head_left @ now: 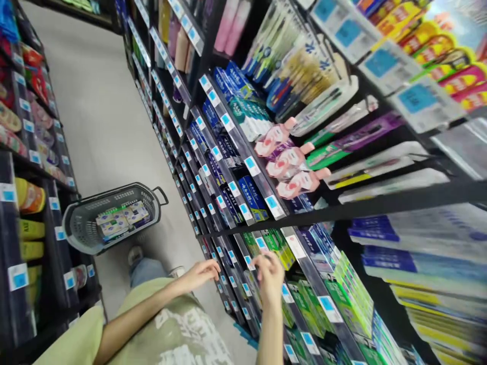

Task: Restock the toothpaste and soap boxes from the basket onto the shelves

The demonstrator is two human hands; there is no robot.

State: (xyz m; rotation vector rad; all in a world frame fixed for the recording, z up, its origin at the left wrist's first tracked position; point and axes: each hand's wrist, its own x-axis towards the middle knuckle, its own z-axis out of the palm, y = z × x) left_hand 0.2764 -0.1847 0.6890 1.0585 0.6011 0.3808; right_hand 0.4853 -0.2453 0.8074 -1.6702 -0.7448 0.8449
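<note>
At lower centre the left hand (pixel 198 275) reaches open-fingered toward the shelf (pixel 228 263); the right hand (pixel 270 278) curls blurred fingers beside green boxes (pixel 279 246), grip unclear.

The shop is bright and the light is even. The pale floor (pixel 102 116) looks washed out. The picture is tilted and smeary. The left hand (pixel 200 275) and right hand (pixel 271 276) are blurry. The boxes (pixel 437 284) at the right edge look stretched and soft.
</note>
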